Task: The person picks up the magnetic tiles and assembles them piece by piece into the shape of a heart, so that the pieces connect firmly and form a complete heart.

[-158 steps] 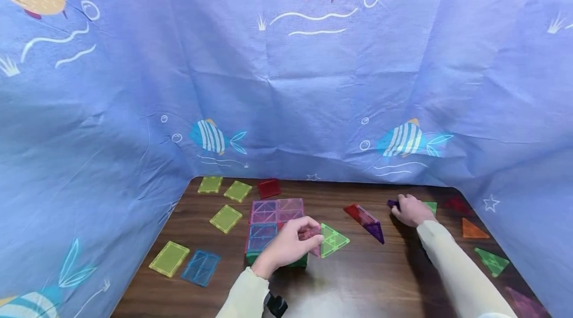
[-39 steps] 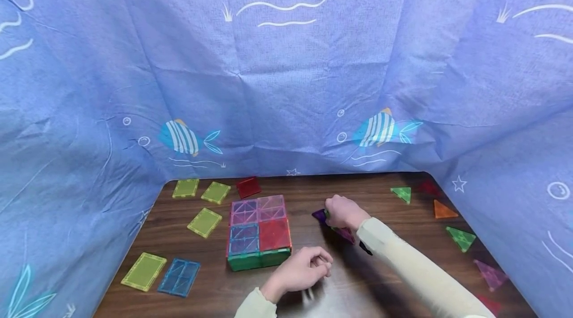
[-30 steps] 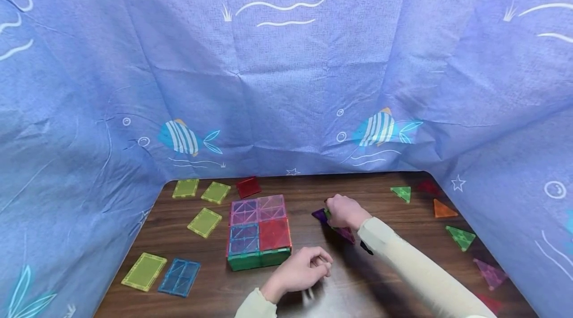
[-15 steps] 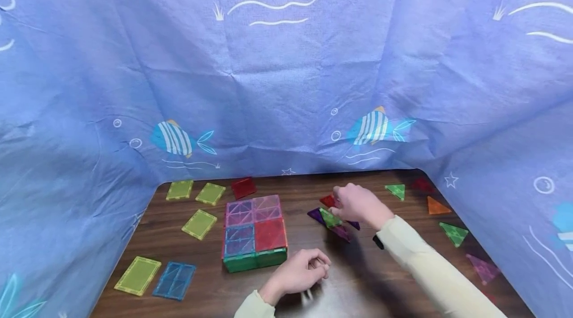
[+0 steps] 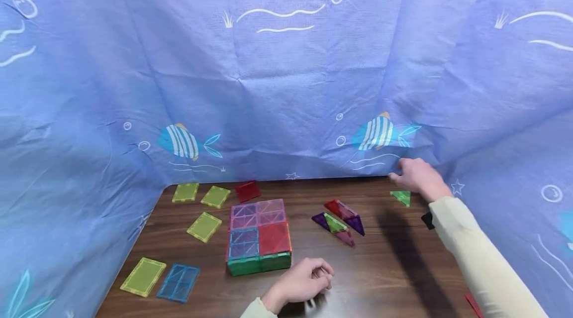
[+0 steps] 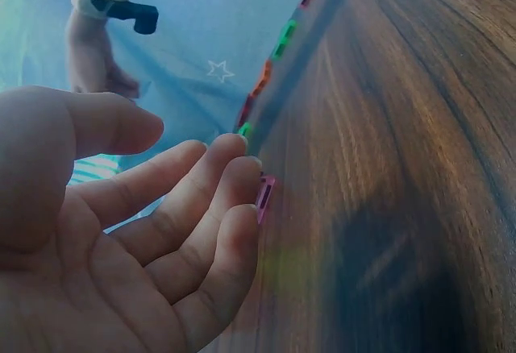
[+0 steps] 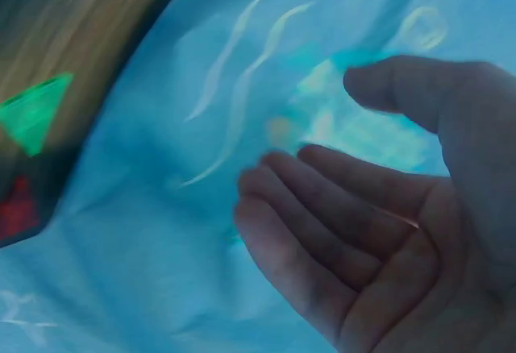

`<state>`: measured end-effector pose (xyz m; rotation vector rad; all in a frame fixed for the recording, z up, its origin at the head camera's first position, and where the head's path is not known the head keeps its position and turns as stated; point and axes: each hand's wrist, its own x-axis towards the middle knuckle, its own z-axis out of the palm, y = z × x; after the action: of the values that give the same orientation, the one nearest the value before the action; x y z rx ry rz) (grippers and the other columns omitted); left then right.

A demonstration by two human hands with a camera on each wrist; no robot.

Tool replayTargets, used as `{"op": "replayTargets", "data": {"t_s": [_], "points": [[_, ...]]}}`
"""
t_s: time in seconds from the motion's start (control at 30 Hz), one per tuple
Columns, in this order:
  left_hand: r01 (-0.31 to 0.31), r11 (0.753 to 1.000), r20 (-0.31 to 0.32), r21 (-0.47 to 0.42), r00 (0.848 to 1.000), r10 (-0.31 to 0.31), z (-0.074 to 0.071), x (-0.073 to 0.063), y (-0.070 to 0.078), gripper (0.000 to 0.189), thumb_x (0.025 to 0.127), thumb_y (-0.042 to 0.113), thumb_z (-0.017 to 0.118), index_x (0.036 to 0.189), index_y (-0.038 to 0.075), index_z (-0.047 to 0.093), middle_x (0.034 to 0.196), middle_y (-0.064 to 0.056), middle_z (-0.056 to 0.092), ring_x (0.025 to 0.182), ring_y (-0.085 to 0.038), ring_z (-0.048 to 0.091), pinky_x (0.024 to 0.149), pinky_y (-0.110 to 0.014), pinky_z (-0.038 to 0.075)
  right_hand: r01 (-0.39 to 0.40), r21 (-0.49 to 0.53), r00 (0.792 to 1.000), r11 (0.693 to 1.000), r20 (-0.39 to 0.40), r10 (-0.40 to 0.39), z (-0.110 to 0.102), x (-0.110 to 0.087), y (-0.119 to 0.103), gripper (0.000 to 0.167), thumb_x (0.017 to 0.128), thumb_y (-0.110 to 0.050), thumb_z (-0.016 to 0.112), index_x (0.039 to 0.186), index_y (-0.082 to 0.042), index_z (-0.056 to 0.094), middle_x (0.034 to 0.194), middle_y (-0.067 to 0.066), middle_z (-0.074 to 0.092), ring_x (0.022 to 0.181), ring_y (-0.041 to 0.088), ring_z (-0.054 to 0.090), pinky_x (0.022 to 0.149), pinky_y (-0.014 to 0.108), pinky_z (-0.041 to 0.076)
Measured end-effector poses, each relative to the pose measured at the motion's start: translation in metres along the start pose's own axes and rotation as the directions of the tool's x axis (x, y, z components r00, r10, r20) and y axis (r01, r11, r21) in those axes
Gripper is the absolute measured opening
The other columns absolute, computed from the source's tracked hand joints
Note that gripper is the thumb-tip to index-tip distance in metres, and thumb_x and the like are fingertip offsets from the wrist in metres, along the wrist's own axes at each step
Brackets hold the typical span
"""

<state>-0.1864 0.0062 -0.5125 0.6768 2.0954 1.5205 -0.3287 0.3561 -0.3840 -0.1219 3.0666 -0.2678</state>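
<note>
My left hand (image 5: pixel 306 280) rests loosely curled near the front of the table, holding nothing; its palm and relaxed fingers (image 6: pixel 218 208) show in the left wrist view. My right hand (image 5: pixel 418 176) hovers over the back right, fingers loose and empty in the right wrist view, with a green triangle magnetic tile (image 5: pixel 401 197) just below it. Between the hands lie two slanted strips of joined triangle tiles. One strip (image 5: pixel 333 223) runs purple, green, pink; behind it, the other strip (image 5: pixel 349 213) runs red, pink, purple.
A low box of magnetic tiles (image 5: pixel 259 263) with purple, pink, blue and red squares on top stands left of the strips. Yellow squares (image 5: pixel 204 227), a blue square (image 5: pixel 178 282) and a dark red square (image 5: pixel 248 191) lie around it. A fabric curtain (image 5: pixel 286 84) encloses the table.
The left hand has let go of its pink and green triangles; these now sit with a purple one in the nearer strip. My right hand has left the strips, moving right to the back corner.
</note>
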Motion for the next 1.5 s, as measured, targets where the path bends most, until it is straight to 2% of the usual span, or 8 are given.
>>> {"op": "replayTargets", "data": {"t_s": [0.13, 0.4, 0.5, 0.6, 0.7, 0.87, 1.13, 1.5], "points": [[-0.012, 1.000, -0.007, 0.027, 1.000, 0.013, -0.003, 0.001, -0.002, 0.019, 0.091, 0.007, 0.060, 0.105, -0.001, 0.070, 0.080, -0.001, 0.072, 0.069, 0.001, 0.061, 0.069, -0.017, 0.049, -0.081, 0.018, 0.996, 0.997, 0.034, 0.080, 0.006, 0.023, 0.036, 0.058, 0.094, -0.040, 0.061, 0.123, 0.010, 0.054, 0.122, 0.039, 0.058, 0.110, 0.058, 0.057, 0.082, 0.065, 0.049], [0.008, 1.000, -0.007, 0.000, 1.000, -0.008, -0.003, -0.003, -0.004, 0.020, 0.091, 0.010, 0.062, 0.105, 0.001, 0.071, 0.079, 0.004, 0.071, 0.067, 0.004, 0.057, 0.069, -0.017, 0.049, -0.174, 0.001, 0.975, 0.985, 0.139, 0.172, 0.073, 0.049, 0.074, 0.046, 0.089, -0.042, 0.071, 0.097, 0.002, 0.060, 0.109, 0.033, 0.064, 0.099, 0.051, 0.062, 0.075, 0.063, 0.052], [0.023, 1.000, 0.016, -0.005, 1.000, -0.023, -0.002, -0.004, -0.004, 0.020, 0.093, 0.013, 0.062, 0.106, 0.002, 0.072, 0.079, 0.004, 0.071, 0.068, 0.005, 0.058, 0.070, -0.017, 0.048, -0.212, -0.008, 0.969, 0.977, 0.131, 0.211, 0.103, 0.048, 0.083, 0.050, 0.088, -0.038, 0.073, 0.106, 0.007, 0.059, 0.111, 0.034, 0.059, 0.100, 0.052, 0.060, 0.075, 0.063, 0.052], [0.030, 1.000, 0.037, 0.000, 0.999, -0.030, 0.000, -0.006, -0.004, 0.019, 0.094, 0.015, 0.062, 0.107, 0.003, 0.072, 0.078, 0.004, 0.072, 0.068, 0.005, 0.058, 0.070, -0.017, 0.048, -0.260, 0.028, 0.958, 0.965, 0.133, 0.254, 0.121, 0.041, 0.093, 0.064, 0.088, -0.035, 0.073, 0.129, 0.008, 0.049, 0.117, 0.038, 0.050, 0.104, 0.055, 0.054, 0.077, 0.064, 0.050], [0.013, 1.000, 0.027, 0.017, 1.000, -0.013, 0.000, -0.006, -0.003, 0.020, 0.094, 0.015, 0.063, 0.107, 0.003, 0.072, 0.078, 0.003, 0.072, 0.067, 0.006, 0.057, 0.070, -0.016, 0.048, -0.282, 0.065, 0.951, 0.957, 0.149, 0.270, 0.126, 0.041, 0.098, 0.074, 0.089, -0.037, 0.072, 0.142, 0.004, 0.041, 0.122, 0.041, 0.045, 0.108, 0.059, 0.050, 0.080, 0.067, 0.049], [-0.002, 1.000, 0.018, 0.006, 1.000, 0.002, -0.001, -0.006, -0.006, 0.021, 0.094, 0.014, 0.063, 0.108, 0.002, 0.072, 0.079, -0.001, 0.073, 0.067, 0.007, 0.057, 0.069, -0.016, 0.048, -0.295, 0.068, 0.944, 0.953, 0.172, 0.280, 0.128, 0.046, 0.098, 0.075, 0.088, -0.040, 0.071, 0.144, 0.003, 0.043, 0.126, 0.041, 0.045, 0.113, 0.061, 0.048, 0.084, 0.068, 0.048], [0.015, 1.000, 0.023, -0.009, 1.000, -0.015, -0.001, -0.006, -0.008, 0.020, 0.094, 0.013, 0.063, 0.107, 0.001, 0.072, 0.079, -0.001, 0.073, 0.066, 0.007, 0.057, 0.068, -0.016, 0.048, -0.238, 0.036, 0.966, 0.971, 0.113, 0.233, 0.136, 0.047, 0.097, 0.054, 0.090, -0.032, 0.073, 0.123, 0.007, 0.056, 0.105, 0.033, 0.058, 0.091, 0.044, 0.058, 0.072, 0.057, 0.052], [0.030, 0.999, 0.029, -0.020, 0.999, -0.030, 0.000, -0.006, -0.008, 0.021, 0.095, 0.016, 0.063, 0.107, 0.001, 0.071, 0.079, -0.003, 0.073, 0.065, 0.005, 0.057, 0.067, -0.017, 0.048, -0.151, -0.031, 0.987, 0.988, 0.050, 0.152, 0.140, 0.040, 0.098, 0.032, 0.096, -0.019, 0.054, 0.106, 0.011, 0.053, 0.098, 0.038, 0.063, 0.077, 0.046, 0.065, 0.065, 0.058, 0.054]]}}
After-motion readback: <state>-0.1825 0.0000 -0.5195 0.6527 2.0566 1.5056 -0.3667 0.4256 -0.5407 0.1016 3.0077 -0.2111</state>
